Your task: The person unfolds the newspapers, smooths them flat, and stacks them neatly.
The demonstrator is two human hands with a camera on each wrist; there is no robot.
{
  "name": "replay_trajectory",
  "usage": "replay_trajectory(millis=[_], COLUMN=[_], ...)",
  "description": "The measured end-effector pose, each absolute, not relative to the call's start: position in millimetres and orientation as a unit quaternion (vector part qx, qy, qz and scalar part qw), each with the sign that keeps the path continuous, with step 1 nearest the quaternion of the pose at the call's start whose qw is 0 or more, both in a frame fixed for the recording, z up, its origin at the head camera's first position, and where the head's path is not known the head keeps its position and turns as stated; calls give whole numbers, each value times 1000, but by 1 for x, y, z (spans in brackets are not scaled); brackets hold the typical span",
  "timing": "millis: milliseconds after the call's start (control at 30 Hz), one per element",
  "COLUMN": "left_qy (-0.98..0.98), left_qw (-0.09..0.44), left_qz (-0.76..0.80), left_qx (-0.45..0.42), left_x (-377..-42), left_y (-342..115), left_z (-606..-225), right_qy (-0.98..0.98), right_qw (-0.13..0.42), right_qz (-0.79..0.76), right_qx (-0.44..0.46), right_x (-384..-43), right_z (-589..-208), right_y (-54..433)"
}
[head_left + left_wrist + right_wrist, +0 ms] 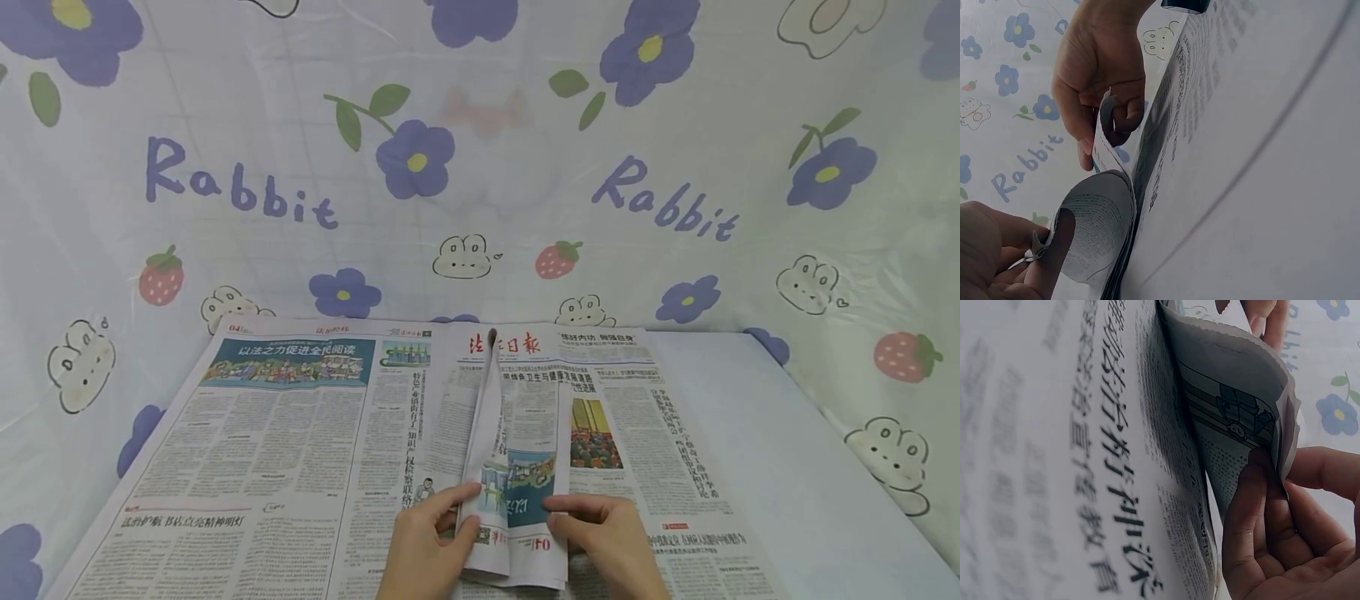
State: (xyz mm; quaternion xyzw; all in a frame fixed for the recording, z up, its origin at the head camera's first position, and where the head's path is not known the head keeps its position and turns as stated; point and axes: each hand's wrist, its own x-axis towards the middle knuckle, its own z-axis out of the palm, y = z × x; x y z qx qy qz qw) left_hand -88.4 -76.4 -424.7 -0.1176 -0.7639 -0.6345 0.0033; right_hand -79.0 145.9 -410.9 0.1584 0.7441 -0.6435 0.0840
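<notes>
A folded newspaper strip [531,433] lies lengthwise over spread newspaper sheets, its left side standing up in a fold. My left hand [429,542] pinches the strip's near left edge between thumb and fingers. At its near right edge, my right hand [609,537] pinches the paper layers. In the left wrist view the paper [1100,219] curves up into the left hand [1013,256]. The right wrist view shows several layers [1285,425] between thumb and fingers of the right hand [1291,544]; the left hand [1266,319] is mostly cut off there.
Underneath, an open newspaper page [225,458] spreads left and another printed page [660,450] spreads right. The white table [810,467] shows at the right. A patterned curtain [480,200] with flowers, rabbits and strawberries hangs behind the table.
</notes>
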Motion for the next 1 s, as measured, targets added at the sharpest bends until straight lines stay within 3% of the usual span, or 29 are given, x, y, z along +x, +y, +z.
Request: replay_trajectory(millis=[1000], left_qy=[-754], left_qw=[22], left_qz=[-649], left_qx=[-94], left_x=[-89], left_y=[-85], left_z=[-423], right_qy=[756], right_qw=[42], right_qz=[-616], right_qx=[215], right_x=[-83], right_z=[-407], right_y=[152])
